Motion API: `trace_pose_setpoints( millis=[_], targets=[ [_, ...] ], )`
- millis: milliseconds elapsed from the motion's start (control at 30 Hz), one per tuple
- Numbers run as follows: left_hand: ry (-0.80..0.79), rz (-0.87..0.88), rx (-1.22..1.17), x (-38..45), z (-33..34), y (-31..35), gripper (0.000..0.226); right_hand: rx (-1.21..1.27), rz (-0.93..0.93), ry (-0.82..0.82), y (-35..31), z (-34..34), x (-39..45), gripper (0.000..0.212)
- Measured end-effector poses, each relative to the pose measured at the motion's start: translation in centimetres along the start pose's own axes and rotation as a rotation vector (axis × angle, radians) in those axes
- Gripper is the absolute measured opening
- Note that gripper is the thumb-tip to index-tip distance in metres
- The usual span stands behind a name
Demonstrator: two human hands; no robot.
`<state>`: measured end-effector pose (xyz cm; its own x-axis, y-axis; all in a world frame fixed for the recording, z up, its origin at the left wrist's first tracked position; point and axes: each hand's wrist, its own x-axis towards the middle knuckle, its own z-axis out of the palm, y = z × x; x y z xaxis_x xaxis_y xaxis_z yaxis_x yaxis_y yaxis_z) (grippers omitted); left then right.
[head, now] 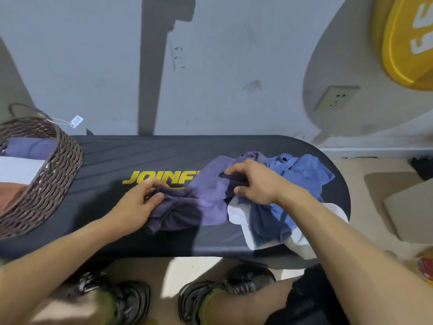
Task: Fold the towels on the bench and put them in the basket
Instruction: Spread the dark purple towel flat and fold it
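bench point(140, 158): both hands pinch purple towel point(210, 195)

Basket point(58, 170) sits on the left end of the desk point(131, 156), with folded towels point(25, 148) inside it. Loose towel pile point(276, 198) lies on the right end; both hands rest on it, left hand point(138, 202) left of right hand point(255, 181). Wall behind desk, shoes point(131, 299) on floor before it.

A gym: padded bench point(140, 156), yellow weight plate point(407, 41).
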<state>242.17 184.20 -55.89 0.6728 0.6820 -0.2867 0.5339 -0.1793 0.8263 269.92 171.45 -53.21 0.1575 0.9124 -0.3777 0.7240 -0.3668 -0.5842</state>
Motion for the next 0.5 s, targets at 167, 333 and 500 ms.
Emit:
trace_pose_setpoints(
  millis=[167,333,500],
  targets=[
    [-0.185,0.005,0.29,-2.0,-7.1,-2.9,0.024,-0.149,0.029,-0.181,-1.7,2.7,1.3,0.065],
    [-0.225,-0.078,0.414,-0.8,-12.3,-3.9,0.021,-0.311,0.031,-0.266,-3.2,7.0,2.5,0.07],
    [-0.063,-0.133,0.246,1.5,-12.2,-4.0,0.017,-0.359,-0.012,-0.182,-5.0,8.8,4.2,0.042]
  ],
)
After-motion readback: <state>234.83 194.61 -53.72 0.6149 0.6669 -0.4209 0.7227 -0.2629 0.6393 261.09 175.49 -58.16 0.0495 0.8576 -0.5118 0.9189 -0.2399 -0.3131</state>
